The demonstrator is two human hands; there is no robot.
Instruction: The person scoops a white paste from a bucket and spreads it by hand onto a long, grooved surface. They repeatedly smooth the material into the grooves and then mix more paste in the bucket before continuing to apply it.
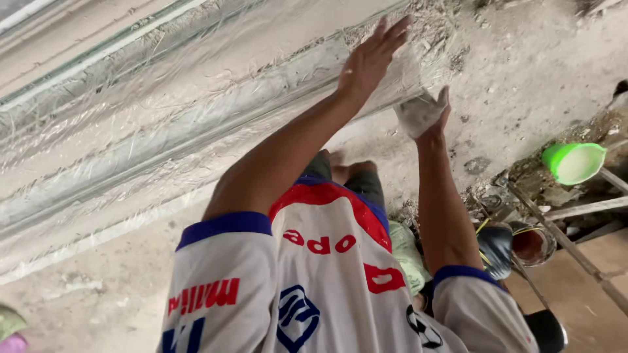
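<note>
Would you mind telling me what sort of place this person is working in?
Probably a building site or a room under renovation. Plastic sheeting wraps a frame-like structure, the bare concrete floor is strewn with rubble, and a green bowl holding pale material sits among debris.

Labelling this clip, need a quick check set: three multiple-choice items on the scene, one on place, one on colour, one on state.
1. Where is the left hand?
A. On the plastic-wrapped bundle
B. In the bowl
C. On the knee

2. What colour is the bowl at the right?
A. Blue
B. Green
C. Red

3. How is the left hand held?
A. Closed in a fist
B. Pinching a tool
C. Open, fingers stretched flat

Key:
1 A: the left hand lies on the clear wrap of the plastic-wrapped bundle, with the whitened right hand at the bundle's end.
2 B: the bowl has a bright green rim and white contents.
3 C: the palm is flat on the wrap and holds nothing.
</note>
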